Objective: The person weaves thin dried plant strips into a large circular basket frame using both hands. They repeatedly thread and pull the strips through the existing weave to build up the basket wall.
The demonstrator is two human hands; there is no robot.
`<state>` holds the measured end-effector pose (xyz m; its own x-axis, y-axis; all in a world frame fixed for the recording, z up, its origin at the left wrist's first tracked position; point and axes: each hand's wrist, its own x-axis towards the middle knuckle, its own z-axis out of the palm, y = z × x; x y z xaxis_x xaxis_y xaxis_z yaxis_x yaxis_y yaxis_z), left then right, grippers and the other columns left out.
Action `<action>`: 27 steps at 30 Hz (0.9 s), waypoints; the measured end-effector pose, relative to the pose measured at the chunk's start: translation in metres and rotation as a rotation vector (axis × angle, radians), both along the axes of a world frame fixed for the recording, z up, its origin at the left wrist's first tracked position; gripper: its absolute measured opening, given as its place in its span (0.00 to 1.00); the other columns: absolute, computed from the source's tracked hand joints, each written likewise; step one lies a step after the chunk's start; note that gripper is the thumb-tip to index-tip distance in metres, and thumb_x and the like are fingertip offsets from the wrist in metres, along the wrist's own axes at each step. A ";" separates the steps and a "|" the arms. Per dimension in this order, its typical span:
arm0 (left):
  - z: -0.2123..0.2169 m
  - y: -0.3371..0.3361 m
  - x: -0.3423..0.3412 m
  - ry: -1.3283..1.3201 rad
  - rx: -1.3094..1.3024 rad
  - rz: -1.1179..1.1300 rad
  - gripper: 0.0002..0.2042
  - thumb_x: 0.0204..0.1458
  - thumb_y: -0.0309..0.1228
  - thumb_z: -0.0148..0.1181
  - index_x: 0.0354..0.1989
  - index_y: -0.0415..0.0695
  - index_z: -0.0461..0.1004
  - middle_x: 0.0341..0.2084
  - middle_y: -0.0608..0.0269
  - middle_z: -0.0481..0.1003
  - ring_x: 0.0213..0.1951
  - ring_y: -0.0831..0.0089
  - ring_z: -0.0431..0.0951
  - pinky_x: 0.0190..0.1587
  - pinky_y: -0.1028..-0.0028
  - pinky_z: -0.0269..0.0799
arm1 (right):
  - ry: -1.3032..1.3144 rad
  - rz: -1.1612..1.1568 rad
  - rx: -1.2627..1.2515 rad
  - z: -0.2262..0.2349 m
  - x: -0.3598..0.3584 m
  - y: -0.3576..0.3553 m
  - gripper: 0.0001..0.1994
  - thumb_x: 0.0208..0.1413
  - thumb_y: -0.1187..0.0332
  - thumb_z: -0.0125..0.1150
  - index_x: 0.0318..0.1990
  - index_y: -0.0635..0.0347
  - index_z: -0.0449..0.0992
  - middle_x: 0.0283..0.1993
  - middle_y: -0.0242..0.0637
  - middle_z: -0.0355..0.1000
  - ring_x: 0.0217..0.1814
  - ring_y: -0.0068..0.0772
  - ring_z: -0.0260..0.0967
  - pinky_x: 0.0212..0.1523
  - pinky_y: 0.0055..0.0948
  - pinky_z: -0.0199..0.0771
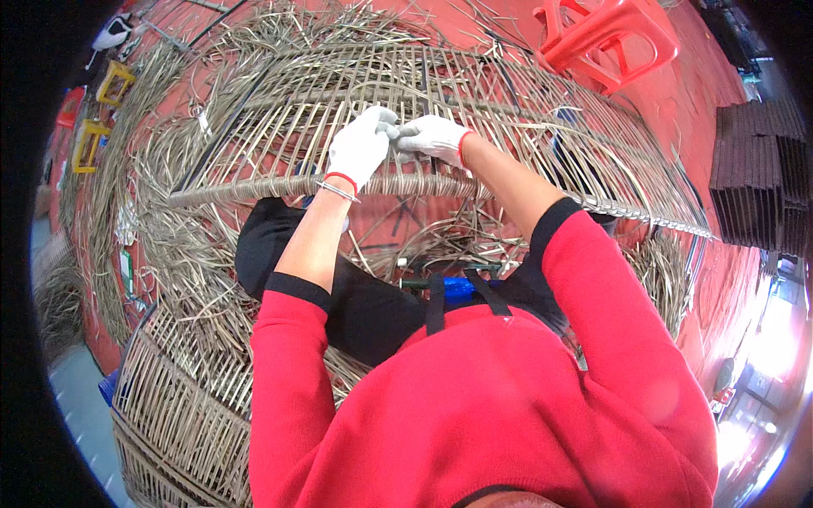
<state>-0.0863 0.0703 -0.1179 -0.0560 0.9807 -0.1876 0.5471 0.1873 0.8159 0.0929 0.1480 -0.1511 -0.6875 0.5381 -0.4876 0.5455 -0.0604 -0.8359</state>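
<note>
The sweater is red with black cuffs, the trousers black, the gloves red-hemmed white.

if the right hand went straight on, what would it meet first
Probably the gloved left hand, just ahead of the right hand; a single view leaves unclear whether the two already touch.

The slatted panel is tan, the sweater and stool red.

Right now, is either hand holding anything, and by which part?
I can't tell: the left hand and right hand are close together over the woven panel, beyond its wrapped near edge, hiding any grip.
</note>
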 end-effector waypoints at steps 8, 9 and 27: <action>0.015 -0.006 -0.008 0.525 0.033 -0.288 0.12 0.53 0.41 0.63 0.45 0.56 0.83 0.38 0.63 0.83 0.45 0.59 0.82 0.49 0.58 0.76 | 0.194 -0.579 -0.182 0.008 -0.002 -0.015 0.18 0.60 0.70 0.56 0.56 0.67 0.78 0.38 0.36 0.84 0.38 0.24 0.74 0.36 0.25 0.72; 0.015 -0.005 -0.007 0.602 0.044 -0.322 0.12 0.53 0.41 0.62 0.45 0.58 0.83 0.39 0.63 0.83 0.46 0.59 0.81 0.49 0.57 0.76 | 0.157 -0.535 -0.057 0.007 -0.001 -0.015 0.18 0.61 0.71 0.55 0.55 0.70 0.77 0.40 0.39 0.84 0.39 0.25 0.76 0.36 0.26 0.74; -0.008 -0.005 -0.003 0.769 0.137 -0.359 0.22 0.59 0.53 0.56 0.61 0.65 0.77 0.63 0.56 0.70 0.60 0.53 0.72 0.61 0.54 0.70 | -0.346 0.138 0.643 0.020 0.000 -0.028 0.18 0.52 0.53 0.58 0.39 0.56 0.85 0.39 0.48 0.82 0.41 0.52 0.80 0.45 0.46 0.80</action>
